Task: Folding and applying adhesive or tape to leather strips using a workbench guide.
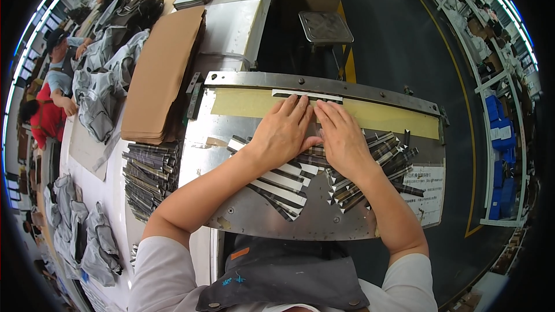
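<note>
Table [317, 228]: carries everything
Bar [370, 91]: along far edge; best kept parallel with the strip
Left hand [282, 131], right hand [344, 140]: flattened, ungripping; press evenly
Strip [310, 97]: under fingertips, near far edge's middle; smooth outward

1. Bright, even light came from overhead tube lights [513, 8], glaring white at both upper rims.
2. The steel worktop [199, 164] carried a soft, pale sheen.
3. The hands [283, 131] looked sharp; distant background detail turned soft.
4. Fisheye distortion bowed the shelving [491, 83], and black vignetting swallowed the corners.
</note>
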A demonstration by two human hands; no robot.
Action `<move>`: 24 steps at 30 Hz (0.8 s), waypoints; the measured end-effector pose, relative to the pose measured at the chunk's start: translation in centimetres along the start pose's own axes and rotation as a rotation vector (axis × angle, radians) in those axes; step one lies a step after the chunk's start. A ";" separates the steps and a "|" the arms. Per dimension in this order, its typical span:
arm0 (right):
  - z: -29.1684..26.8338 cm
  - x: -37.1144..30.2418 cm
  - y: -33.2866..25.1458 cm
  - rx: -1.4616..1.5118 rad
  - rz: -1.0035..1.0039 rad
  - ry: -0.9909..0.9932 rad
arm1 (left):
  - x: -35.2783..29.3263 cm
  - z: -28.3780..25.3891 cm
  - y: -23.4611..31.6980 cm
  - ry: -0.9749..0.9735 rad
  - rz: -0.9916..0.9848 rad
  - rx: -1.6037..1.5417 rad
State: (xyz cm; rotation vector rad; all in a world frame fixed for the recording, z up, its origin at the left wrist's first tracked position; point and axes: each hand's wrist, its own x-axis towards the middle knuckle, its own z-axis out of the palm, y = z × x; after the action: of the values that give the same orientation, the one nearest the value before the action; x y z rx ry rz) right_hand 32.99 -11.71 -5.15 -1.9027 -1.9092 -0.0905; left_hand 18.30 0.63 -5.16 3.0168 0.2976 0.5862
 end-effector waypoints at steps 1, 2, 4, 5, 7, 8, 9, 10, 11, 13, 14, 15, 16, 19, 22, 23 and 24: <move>-0.1 0.0 -0.1 -0.002 0.000 -0.003 | 0.0 -0.2 0.1 0.001 0.005 0.013; -0.3 0.0 -0.2 -0.005 -0.001 -0.006 | 0.0 -0.3 0.1 0.001 0.010 0.027; -0.4 0.1 -0.3 0.005 -0.004 0.000 | 0.0 -0.2 0.1 0.007 0.009 0.028; -0.3 0.1 -0.4 0.014 -0.010 0.007 | -0.1 -0.2 0.1 0.015 0.007 0.031; -0.1 0.2 0.1 0.031 0.017 0.041 | -0.1 -0.6 0.3 -0.003 -0.006 0.014; -0.1 0.2 0.4 0.049 0.041 0.076 | -0.1 -0.7 0.3 -0.021 -0.020 -0.002; -0.1 0.3 0.7 0.049 0.042 0.075 | -0.1 -0.9 0.4 -0.022 -0.020 -0.003; -0.2 0.4 1.0 0.065 0.109 0.119 | -0.1 -1.0 0.5 -0.010 -0.017 -0.008; -0.2 0.6 1.5 0.080 0.177 0.163 | -0.1 -1.0 0.5 0.002 -0.012 -0.013; -0.1 0.7 2.1 0.063 0.139 0.202 | -0.1 -1.0 0.6 0.006 -0.008 -0.022; 0.0 0.8 2.2 0.110 0.180 0.200 | 0.0 -1.0 0.6 0.012 -0.004 -0.029; -0.1 0.9 2.2 0.156 0.222 0.200 | 0.0 -1.0 0.6 0.012 -0.001 -0.031; 0.1 1.0 2.5 0.153 0.226 0.201 | 0.0 -0.9 0.7 0.017 0.001 -0.043; 0.5 1.2 2.9 0.163 0.256 0.226 | 0.0 -1.0 0.7 0.020 0.003 -0.054; 0.3 1.6 2.6 0.073 0.233 0.266 | 0.0 -0.8 0.6 0.019 -0.006 -0.065; 0.4 1.6 2.7 0.093 0.241 0.275 | -0.1 -0.6 0.6 0.017 -0.015 -0.078; 0.4 1.7 2.7 0.114 0.248 0.284 | -0.1 -0.5 0.6 0.018 -0.014 -0.077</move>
State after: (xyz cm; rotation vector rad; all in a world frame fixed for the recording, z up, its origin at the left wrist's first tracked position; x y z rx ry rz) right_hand 35.56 -9.85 -5.67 -1.9175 -1.4535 -0.1622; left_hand 18.11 0.02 -4.67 2.9345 0.2903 0.6093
